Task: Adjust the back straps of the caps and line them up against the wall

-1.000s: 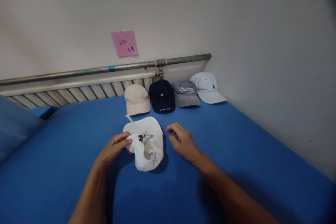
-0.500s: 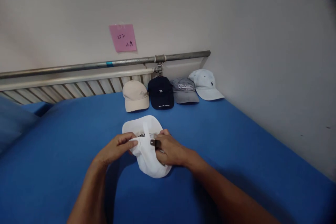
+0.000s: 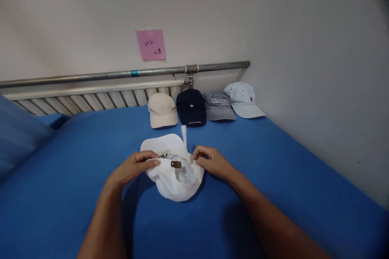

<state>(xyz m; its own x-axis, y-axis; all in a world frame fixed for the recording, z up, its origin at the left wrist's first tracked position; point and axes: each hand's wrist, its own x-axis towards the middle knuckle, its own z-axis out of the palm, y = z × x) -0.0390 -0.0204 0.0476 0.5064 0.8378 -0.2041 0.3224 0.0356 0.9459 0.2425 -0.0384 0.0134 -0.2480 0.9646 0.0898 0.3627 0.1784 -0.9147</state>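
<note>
A white baseball cap (image 3: 170, 182) is held between my two hands just over the blue surface, its brim pointing away and its back opening towards me. My left hand (image 3: 136, 166) pinches the cap's left edge between thumb and fingers. On the right, my right hand (image 3: 214, 162) grips the opposite edge, thumb and fingers closed on the fabric. A brown strap end (image 3: 176, 164) with a metal snap shows at the back opening. From the inside of the cap a narrow white strip (image 3: 184, 136) sticks up, blurred.
Several caps stand in a row at the back: beige (image 3: 163, 110), black (image 3: 191, 107), grey (image 3: 219, 106) and pale blue (image 3: 244, 100). Behind them run a metal pipe (image 3: 106, 76) and a radiator (image 3: 121, 98). A pink note (image 3: 151, 45) hangs on the wall.
My right hand has come out of the cap's back opening and moved to its right edge. The cap is spread wider, and the white strip has swung up to the right. The view has shifted slightly.
</note>
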